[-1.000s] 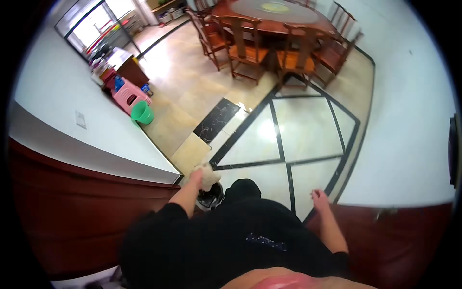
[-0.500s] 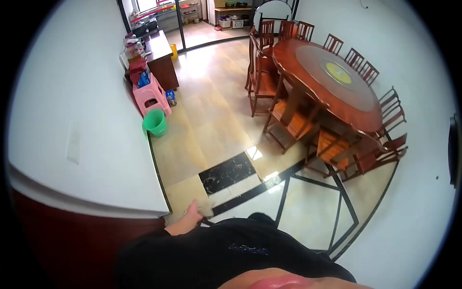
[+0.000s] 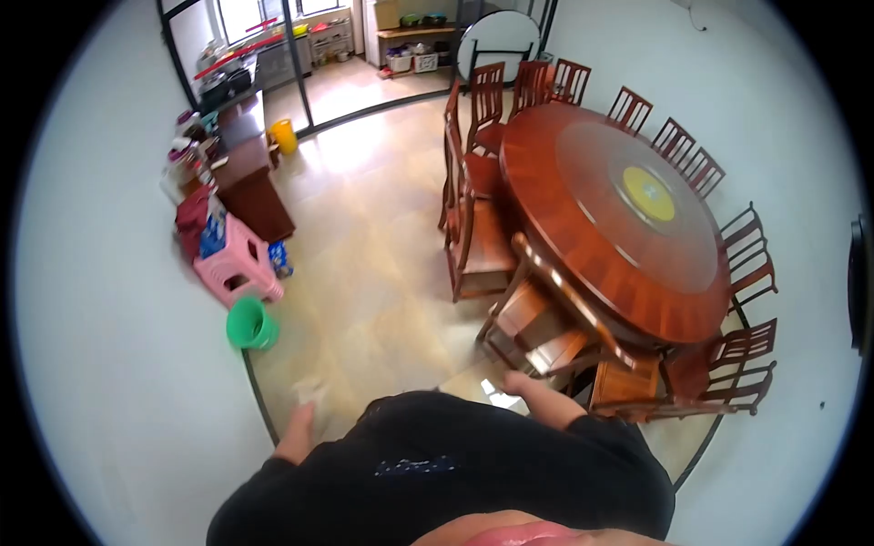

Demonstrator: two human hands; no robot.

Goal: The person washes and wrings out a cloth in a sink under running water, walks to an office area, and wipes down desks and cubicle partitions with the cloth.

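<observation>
Low at the left, my left hand (image 3: 305, 411) is closed on a pale cloth (image 3: 308, 393), which is blurred and blends with the floor. My right hand (image 3: 515, 382) hangs in front of my body on the right, near a wooden chair (image 3: 533, 318); its fingers are smeared by motion. A green bucket (image 3: 252, 323) stands on the floor by the left wall, ahead of my left hand.
A large round wooden table (image 3: 546, 209) ringed with chairs fills the right side. Along the left wall are a pink stool (image 3: 238, 264), a wooden desk (image 3: 250, 177) and a yellow bin (image 3: 284, 136). Glass doors and a round mirror (image 3: 499, 44) stand at the back.
I have moved forward into the room, so the table and green bucket are closer. The black bin seen earlier near my left hand is out of view. My right hand has come back into view.
</observation>
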